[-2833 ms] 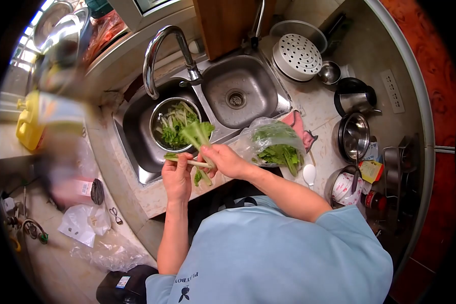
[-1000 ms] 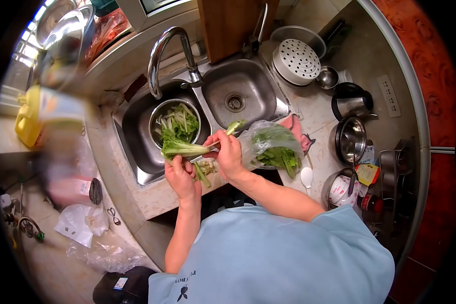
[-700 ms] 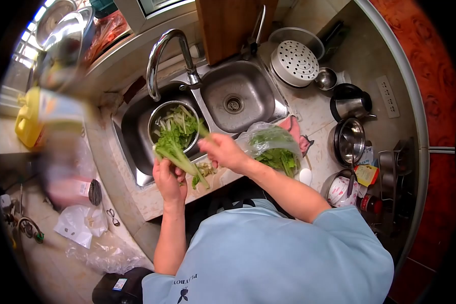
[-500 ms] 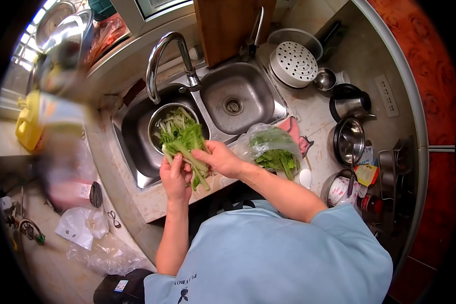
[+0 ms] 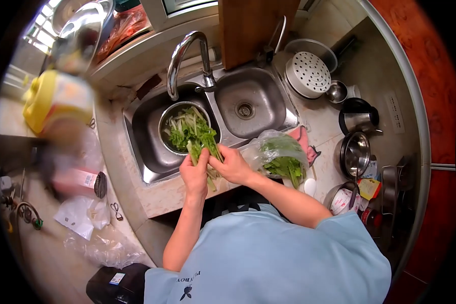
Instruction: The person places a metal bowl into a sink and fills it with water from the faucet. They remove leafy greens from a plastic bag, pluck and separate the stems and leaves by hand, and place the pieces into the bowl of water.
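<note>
Leafy green stalks (image 5: 196, 147) are between my two hands, at the near edge of the left sink basin (image 5: 154, 164). My left hand (image 5: 194, 175) is closed on their lower part, and my right hand (image 5: 233, 166) pinches them from the other side. Just beyond my fingers a metal bowl (image 5: 163, 133) in the basin holds cut pale stems and green leaves (image 5: 185, 126). To the right of my right hand lies a clear plastic bag (image 5: 263, 144) with more greens (image 5: 287, 168). Small scraps lie on the counter edge, partly hidden beneath my hands.
A faucet (image 5: 174, 66) arches over the left basin beside the right basin (image 5: 248, 101). At right are a pink cloth (image 5: 303, 139), a white spoon (image 5: 310, 186), a perforated white steamer (image 5: 309, 74) and metal pots (image 5: 357, 152). Yellow jug (image 5: 48, 101) and plastic bags (image 5: 86, 215) stand at left.
My hands have come together around the greens, close to the bowl's near rim. Earlier my right hand was apart, with a piece at its fingertips. The whole view has shifted slightly.
</note>
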Demonstrator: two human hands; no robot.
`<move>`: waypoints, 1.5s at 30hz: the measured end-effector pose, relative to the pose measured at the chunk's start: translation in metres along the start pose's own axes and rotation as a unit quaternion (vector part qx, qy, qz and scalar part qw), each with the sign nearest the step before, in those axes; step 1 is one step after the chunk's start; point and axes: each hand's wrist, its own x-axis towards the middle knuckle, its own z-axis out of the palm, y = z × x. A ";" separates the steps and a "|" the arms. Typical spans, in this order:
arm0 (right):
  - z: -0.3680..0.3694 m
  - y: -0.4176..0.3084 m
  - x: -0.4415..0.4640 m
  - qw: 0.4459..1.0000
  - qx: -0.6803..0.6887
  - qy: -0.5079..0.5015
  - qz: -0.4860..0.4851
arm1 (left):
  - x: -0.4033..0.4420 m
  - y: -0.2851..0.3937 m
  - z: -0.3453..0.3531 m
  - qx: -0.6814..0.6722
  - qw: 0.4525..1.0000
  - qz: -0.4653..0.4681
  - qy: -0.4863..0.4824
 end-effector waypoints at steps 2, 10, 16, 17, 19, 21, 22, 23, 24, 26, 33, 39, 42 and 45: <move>0.006 0.013 -0.001 0.989 0.111 0.091 0.031 | 0.000 -0.003 -0.003 -0.026 0.996 -0.037 0.071; -0.021 -0.014 0.011 0.951 0.236 -0.093 0.177 | -0.005 -0.023 -0.030 -0.219 0.969 -0.096 0.066; -0.012 -0.009 0.008 0.811 0.392 -0.324 0.288 | -0.001 0.005 -0.017 -0.230 0.961 -0.097 -0.114; -0.012 -0.009 0.007 0.764 0.439 -0.359 0.306 | 0.003 0.005 -0.023 -0.212 0.966 -0.079 -0.125; -0.009 -0.019 -0.001 0.765 0.460 -0.308 0.329 | 0.010 0.005 -0.028 -0.177 0.972 -0.044 -0.145; -0.008 -0.021 -0.006 0.735 0.509 -0.267 0.359 | 0.014 0.004 -0.023 -0.126 0.990 0.014 -0.064; -0.007 -0.021 -0.009 0.735 0.510 -0.266 0.359 | 0.016 0.005 -0.021 -0.073 0.994 0.074 0.021; -0.006 -0.021 -0.013 0.794 0.442 -0.241 0.341 | 0.018 0.005 -0.020 -0.054 0.994 0.077 0.057; -0.005 -0.023 -0.017 0.845 0.369 -0.214 0.321 | 0.018 0.006 -0.020 -0.053 0.994 0.074 0.056; 0.003 -0.016 -0.021 0.885 0.315 -0.181 0.290 | 0.017 0.010 -0.017 0.006 0.992 0.085 0.090; -0.002 -0.016 -0.020 0.964 0.188 -0.141 0.121 | 0.013 0.010 -0.004 -0.072 0.992 0.049 0.091; -0.011 0.000 -0.018 0.919 0.304 -0.175 0.179 | 0.019 0.007 -0.020 -0.051 0.996 -0.058 -0.048; -0.010 -0.003 -0.020 0.909 0.316 -0.186 0.199 | 0.015 0.007 -0.010 0.010 0.999 0.034 0.020; -0.014 -0.009 -0.020 0.904 0.268 -0.250 0.218 | 0.011 0.003 -0.002 0.018 0.995 0.079 0.055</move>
